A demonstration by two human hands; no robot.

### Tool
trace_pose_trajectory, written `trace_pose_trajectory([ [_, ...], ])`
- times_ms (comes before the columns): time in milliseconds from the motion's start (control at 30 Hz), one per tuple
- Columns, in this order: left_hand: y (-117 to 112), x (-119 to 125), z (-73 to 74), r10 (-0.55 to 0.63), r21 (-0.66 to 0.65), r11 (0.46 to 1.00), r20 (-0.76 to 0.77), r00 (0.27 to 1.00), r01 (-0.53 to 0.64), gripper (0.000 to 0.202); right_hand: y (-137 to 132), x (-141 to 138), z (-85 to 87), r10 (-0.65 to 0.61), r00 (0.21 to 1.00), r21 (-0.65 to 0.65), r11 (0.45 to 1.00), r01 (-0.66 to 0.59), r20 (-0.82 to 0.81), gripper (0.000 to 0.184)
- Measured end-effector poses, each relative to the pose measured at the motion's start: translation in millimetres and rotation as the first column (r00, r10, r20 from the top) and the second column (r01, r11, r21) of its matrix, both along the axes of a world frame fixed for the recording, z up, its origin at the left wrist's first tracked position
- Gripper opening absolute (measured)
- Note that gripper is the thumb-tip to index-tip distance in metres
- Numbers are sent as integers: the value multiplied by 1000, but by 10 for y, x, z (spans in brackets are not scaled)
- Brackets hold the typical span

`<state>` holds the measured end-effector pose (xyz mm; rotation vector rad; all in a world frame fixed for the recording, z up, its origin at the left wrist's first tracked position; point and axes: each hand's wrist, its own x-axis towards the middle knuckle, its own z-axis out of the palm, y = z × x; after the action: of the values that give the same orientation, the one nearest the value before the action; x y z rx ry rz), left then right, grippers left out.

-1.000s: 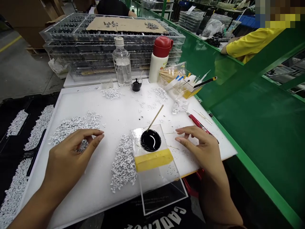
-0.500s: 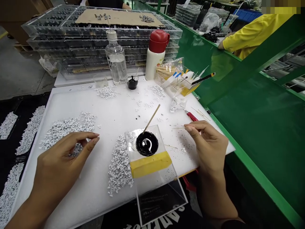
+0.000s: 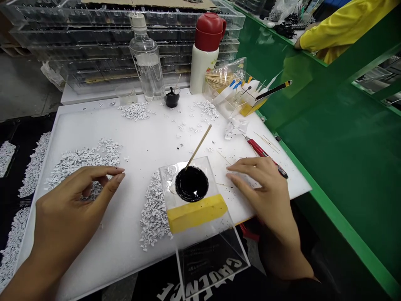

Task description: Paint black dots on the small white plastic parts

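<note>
My left hand (image 3: 78, 198) hovers over the white board beside a pile of small white pieces (image 3: 83, 161). Its thumb and forefinger are pinched together; a pale speck shows at the tips, too small to name. Over the board's right side, my right hand (image 3: 261, 184) has thumb and forefinger apart with nothing seen between them. A thin toothpick (image 3: 224, 157) lies just beyond its fingertips. Between the hands is a clear plastic stand (image 3: 200, 238) with yellow tape (image 3: 197, 212), bearing a round pool of glossy black liquid (image 3: 191, 184). A wooden stick (image 3: 199, 145) leans in the liquid.
More white pieces (image 3: 155, 215) lie left of the stand. A red-handled knife (image 3: 261, 150) is beyond my right hand. At the back stand a clear bottle (image 3: 145, 62), a red-capped flask (image 3: 205, 62), a small black cup (image 3: 172, 98), a tool box (image 3: 247, 106) and stacked trays (image 3: 103, 54).
The toothpick has left my right hand's pinch and now lies on the board; those fingers have parted. My left hand keeps its pinch. The view has tilted down slightly.
</note>
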<state>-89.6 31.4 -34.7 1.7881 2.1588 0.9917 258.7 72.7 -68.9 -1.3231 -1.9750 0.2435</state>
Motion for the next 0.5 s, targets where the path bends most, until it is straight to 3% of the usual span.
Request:
trace_pose_trajectory([
  [100, 6, -4, 1, -13, 9, 1000, 10, 1000, 12, 20, -56, -69, 17, 113, 989, -37, 993, -110, 91, 8],
  [267, 15, -24, -8, -7, 36, 999, -2, 1000, 7, 20, -33, -155, 33, 147, 980, -73, 988, -138, 136, 13],
  [367, 11, -2, 10, 28, 32, 999, 95, 995, -32, 17, -4, -145, 84, 182, 982, -110, 978, -177, 44, 10],
  [500, 18, 2, 60, 131, 21, 989, 310, 942, -144, 19, 18, -104, 185, 124, 973, -100, 984, -145, -195, 13],
])
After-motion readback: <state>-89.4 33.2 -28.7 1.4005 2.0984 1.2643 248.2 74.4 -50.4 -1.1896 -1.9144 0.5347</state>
